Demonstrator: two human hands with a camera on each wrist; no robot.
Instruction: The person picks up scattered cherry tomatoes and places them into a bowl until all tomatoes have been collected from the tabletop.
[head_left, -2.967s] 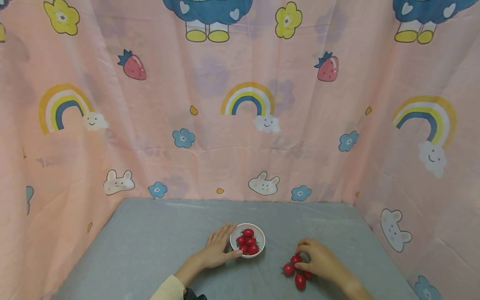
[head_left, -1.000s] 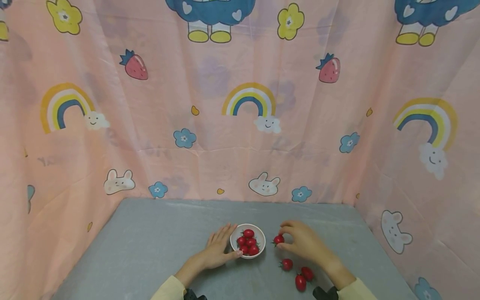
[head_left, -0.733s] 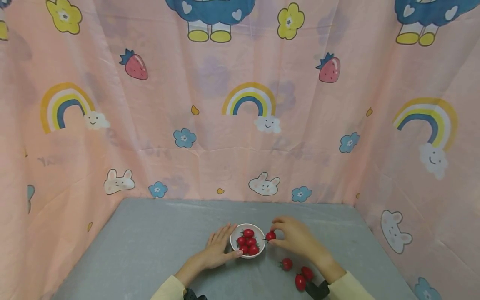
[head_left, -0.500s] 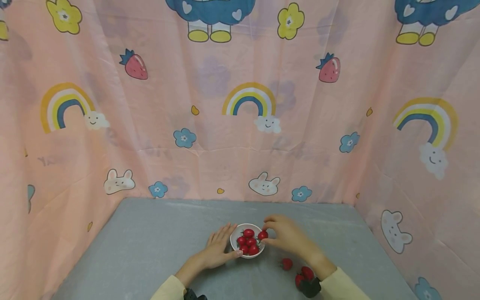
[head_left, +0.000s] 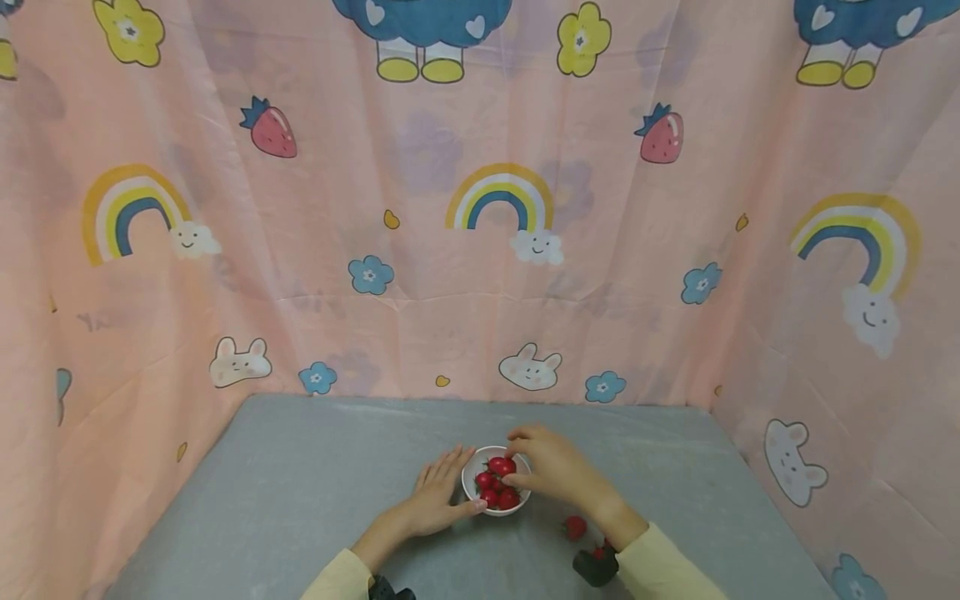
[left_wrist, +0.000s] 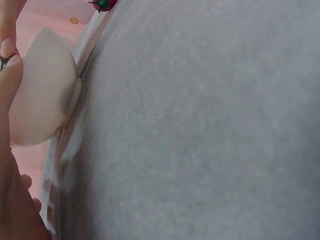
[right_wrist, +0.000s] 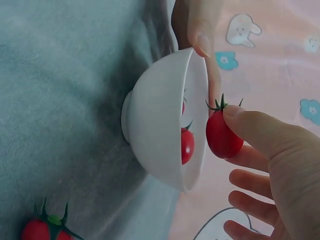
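Note:
A white bowl [head_left: 468,492] holding several red cherry tomatoes [head_left: 508,498] stands on the table. At the bowl's left side rests my left hand [head_left: 431,504], its fingers straight and its thumb touching the rim. My right hand [head_left: 555,467] pinches a cherry tomato [right_wrist: 223,134] with a green stem between thumb and index finger, over the bowl's opening; the other fingers are loosely bent. In the left wrist view the bowl [left_wrist: 45,95] appears side-on. To the right of the bowl lies a loose tomato [head_left: 575,527]; others near it are mostly covered by the right wrist's camera.
Grey cloth covers the table [head_left: 315,467]. A pink patterned curtain [head_left: 420,333] encloses the back and sides. A black wrist camera [head_left: 596,567] sits below my right wrist, another [head_left: 390,590] by the left sleeve.
My right hand has picked up a tomato from the loose group and carried it left and away from me to above the bowl. The left hand stays at the bowl.

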